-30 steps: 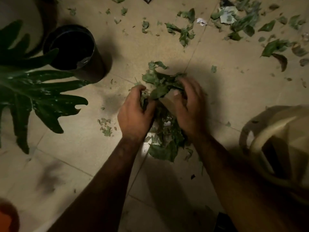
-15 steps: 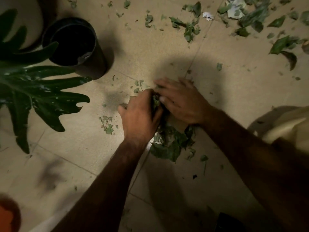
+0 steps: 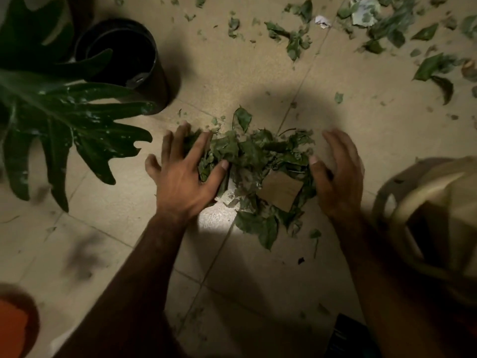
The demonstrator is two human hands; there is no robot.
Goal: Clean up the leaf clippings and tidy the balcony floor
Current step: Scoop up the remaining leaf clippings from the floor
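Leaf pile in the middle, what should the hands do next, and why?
Probably press both hands together to scoop it up. The left hand lies spread open on the left edge of the heap of green leaf clippings, the right hand is open at its right side, and the heap with its brown cardboard piece sits loose between them.

The left hand (image 3: 182, 183) and right hand (image 3: 339, 184) are bare, each thumb ending in a short, pale nail. The left forearm (image 3: 144, 267) and right forearm (image 3: 374, 254) are bare too, uncovered right down to the bottom edge of the view. Deep shadow hides finer detail on both arms.
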